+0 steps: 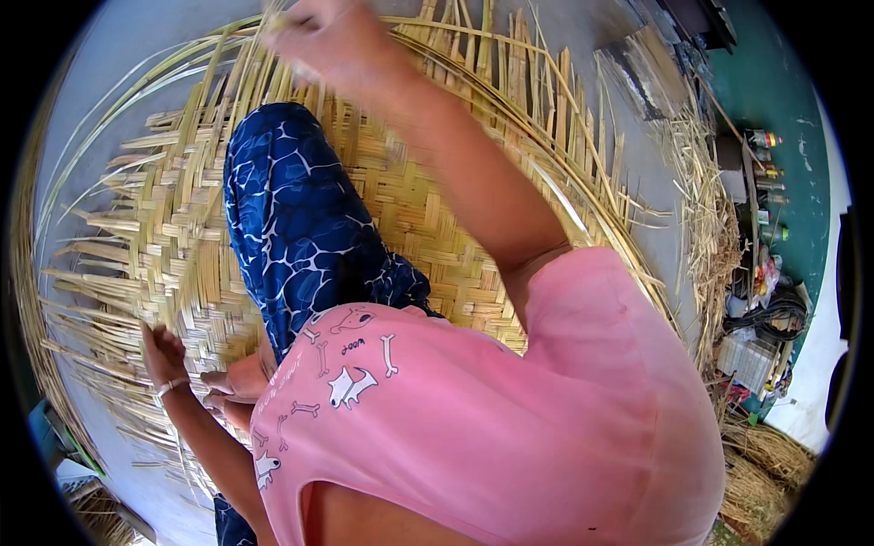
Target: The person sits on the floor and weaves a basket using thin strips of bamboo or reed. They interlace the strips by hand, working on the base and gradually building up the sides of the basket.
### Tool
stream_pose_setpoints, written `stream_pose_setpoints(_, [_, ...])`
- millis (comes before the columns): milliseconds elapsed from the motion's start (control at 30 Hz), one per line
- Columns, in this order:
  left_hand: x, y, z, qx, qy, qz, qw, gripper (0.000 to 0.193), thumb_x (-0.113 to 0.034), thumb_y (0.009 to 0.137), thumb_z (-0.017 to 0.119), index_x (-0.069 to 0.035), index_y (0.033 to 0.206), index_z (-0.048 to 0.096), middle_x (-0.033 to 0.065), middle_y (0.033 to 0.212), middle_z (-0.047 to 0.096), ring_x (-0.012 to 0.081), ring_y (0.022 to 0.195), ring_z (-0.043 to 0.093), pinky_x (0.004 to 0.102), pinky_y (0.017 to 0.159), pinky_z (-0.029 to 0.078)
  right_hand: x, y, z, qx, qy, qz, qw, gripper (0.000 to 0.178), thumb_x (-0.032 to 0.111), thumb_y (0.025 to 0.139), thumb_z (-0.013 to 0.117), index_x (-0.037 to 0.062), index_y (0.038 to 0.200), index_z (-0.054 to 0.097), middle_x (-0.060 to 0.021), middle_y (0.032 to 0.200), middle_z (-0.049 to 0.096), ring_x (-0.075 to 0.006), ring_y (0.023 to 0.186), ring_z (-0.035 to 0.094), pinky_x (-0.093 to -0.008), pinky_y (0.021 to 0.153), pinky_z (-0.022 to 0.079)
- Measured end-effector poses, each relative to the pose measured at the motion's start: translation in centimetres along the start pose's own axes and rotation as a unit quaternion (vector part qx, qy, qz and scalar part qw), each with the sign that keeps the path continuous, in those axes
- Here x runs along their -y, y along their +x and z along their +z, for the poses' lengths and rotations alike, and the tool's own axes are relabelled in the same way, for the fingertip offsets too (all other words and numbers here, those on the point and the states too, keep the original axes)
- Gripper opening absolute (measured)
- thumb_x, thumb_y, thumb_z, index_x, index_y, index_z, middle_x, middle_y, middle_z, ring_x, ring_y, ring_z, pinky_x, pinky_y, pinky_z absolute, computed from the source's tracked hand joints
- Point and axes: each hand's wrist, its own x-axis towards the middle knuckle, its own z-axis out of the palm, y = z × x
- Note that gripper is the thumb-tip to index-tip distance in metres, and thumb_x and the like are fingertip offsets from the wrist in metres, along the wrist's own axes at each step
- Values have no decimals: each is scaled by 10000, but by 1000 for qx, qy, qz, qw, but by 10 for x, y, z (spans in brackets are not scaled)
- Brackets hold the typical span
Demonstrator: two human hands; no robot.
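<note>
A large mat [460, 241] woven from flat, pale yellow-green strips, likely split bamboo, lies beneath me. Its loose strip ends fan out around the border. At the far side my right hand [332, 41] is raised over the mat's edge, blurred by motion. Its fingers look curled around a bamboo strip [275, 11], though the grip is smeared. My left hand [164, 357], with a pale band at the wrist, is low at the mat's left edge. Its fingers are bent and seem to pinch one of the loose strip ends [109, 320]; the exact contact is hard to make out.
My knee in blue patterned trousers [291, 196] and my bare foot [244, 382] rest on the mat. Long strips [537, 150] curve along its far right border. Shavings [701, 209], a dark coiled cable [778, 314] and small bottles [763, 139] line the green wall at right.
</note>
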Motion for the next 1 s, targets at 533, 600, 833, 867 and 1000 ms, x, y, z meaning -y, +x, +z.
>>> stream_pose_setpoints(533, [-137, -105, 97, 448, -428, 182, 763, 318, -228, 958, 463, 45, 1120, 470, 84, 950, 489, 207, 902, 459, 365, 867, 371, 59, -111, 125, 338, 109, -122, 927, 192, 184, 835, 608, 25, 935, 566, -156, 736, 602, -311, 656, 602, -385, 582, 462])
stream_pose_setpoints(600, [-151, -104, 76, 460, -412, 229, 753, 208, -145, 945, 470, 28, 1059, 468, 85, 929, 484, 205, 888, 462, 361, 861, 372, 64, -109, 114, 432, 68, -61, 897, 252, 214, 850, 611, 14, 996, 570, -161, 792, 617, -271, 663, 599, -359, 597, 460])
stream_pose_setpoints(833, [-235, -40, -91, 189, -246, 435, 845, 145, -66, 957, 414, 29, 1030, 497, 116, 952, 516, 218, 878, 509, 334, 839, 458, 63, -123, 79, 577, 86, 57, 810, 599, 219, 837, 622, 14, 1340, 370, -125, 986, 618, -205, 865, 614, -299, 786, 473])
stream_pose_setpoints(867, [-243, -37, -120, 107, -206, 455, 860, 149, -73, 956, 419, 28, 1028, 501, 117, 949, 519, 219, 875, 512, 333, 835, 459, 60, -122, 76, 594, 76, 45, 800, 731, 146, 830, 616, 41, 1427, 208, -120, 1047, 593, -177, 901, 601, -298, 812, 474])
stream_pose_setpoints(1000, [-262, -60, -202, -157, -17, 488, 858, 167, -101, 948, 438, 25, 1022, 518, 121, 939, 535, 221, 862, 525, 331, 820, 465, 54, -131, 67, 570, 187, 169, 782, 847, 52, 804, 654, 88, 1455, 112, -157, 1062, 565, -153, 873, 568, -283, 735, 482])
